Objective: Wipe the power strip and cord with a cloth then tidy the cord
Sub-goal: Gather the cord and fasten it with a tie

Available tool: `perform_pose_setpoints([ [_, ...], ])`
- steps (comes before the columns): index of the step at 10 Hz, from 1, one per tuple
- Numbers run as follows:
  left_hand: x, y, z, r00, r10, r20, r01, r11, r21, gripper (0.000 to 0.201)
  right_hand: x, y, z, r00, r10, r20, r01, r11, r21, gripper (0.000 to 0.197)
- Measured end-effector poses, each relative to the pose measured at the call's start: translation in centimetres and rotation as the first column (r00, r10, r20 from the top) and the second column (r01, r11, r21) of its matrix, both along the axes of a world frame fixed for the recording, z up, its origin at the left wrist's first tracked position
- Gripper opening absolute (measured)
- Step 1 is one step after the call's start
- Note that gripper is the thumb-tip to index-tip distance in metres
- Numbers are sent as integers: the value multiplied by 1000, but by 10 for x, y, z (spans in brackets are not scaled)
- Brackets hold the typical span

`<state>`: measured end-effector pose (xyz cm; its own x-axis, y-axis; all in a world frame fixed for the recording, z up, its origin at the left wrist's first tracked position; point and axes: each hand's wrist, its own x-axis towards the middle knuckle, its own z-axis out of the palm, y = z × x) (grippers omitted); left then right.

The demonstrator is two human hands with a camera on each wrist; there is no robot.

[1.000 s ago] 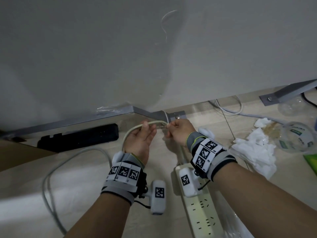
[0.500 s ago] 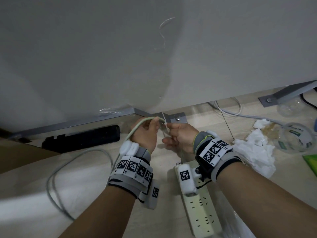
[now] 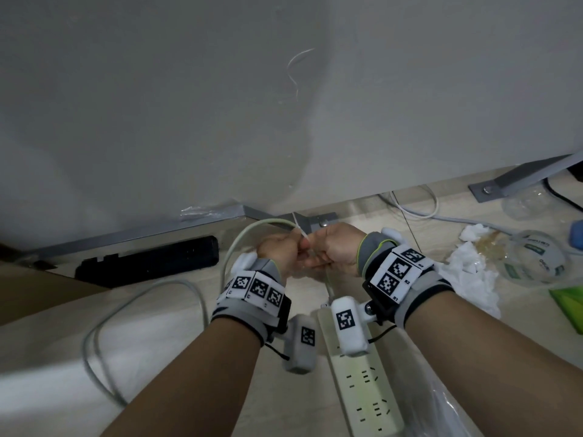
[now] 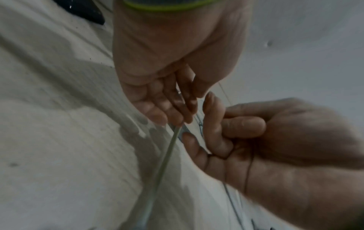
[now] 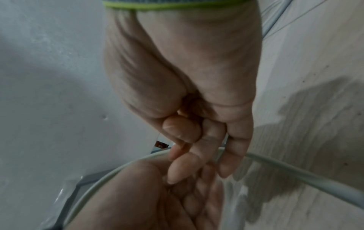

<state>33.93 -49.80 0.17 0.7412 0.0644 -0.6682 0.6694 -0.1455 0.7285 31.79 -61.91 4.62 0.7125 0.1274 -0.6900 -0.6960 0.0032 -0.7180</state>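
both hands [image 3: 310,252] pinching looped cord [image 3: 243,236], power strip [image 3: 367,395] lengthwise toward viewer

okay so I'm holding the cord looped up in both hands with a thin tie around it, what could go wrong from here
1. Both hands, left hand and right hand, pinch the cord close together; pulling the thin tie hard could kink the tight loop.
2. The cord runs straight down to the power strip; lifting further may drag it.
3. Loose slack on the floor is not gathered and could tangle.

Cut off at six o'clock: power strip [image 3: 366,395]; hidden between both hands: cord [image 3: 252,228] and thin tie; blurred throughout in both wrist views.
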Motion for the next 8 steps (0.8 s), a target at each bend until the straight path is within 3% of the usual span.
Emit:
perform_pose_setpoints([
  [1,8,-4,3,996,42,-79,-51,990,-128,29,0,4,0,1000,-2,10,2,1000,-24,22],
  [5,18,3,-13,998,-62,-28,62,998,7,43,-13,15,-17,998,-16,59,23,993,-114,27],
  [7,-7,6,4,984,-140,113,134,989,65,31,-22,15,-20,992,13,129,32,939,-341,33],
  [8,-32,15,4,958,-173,227,145,980,135,19,-39,22,-27,984,97,148,-6,856,-517,28],
])
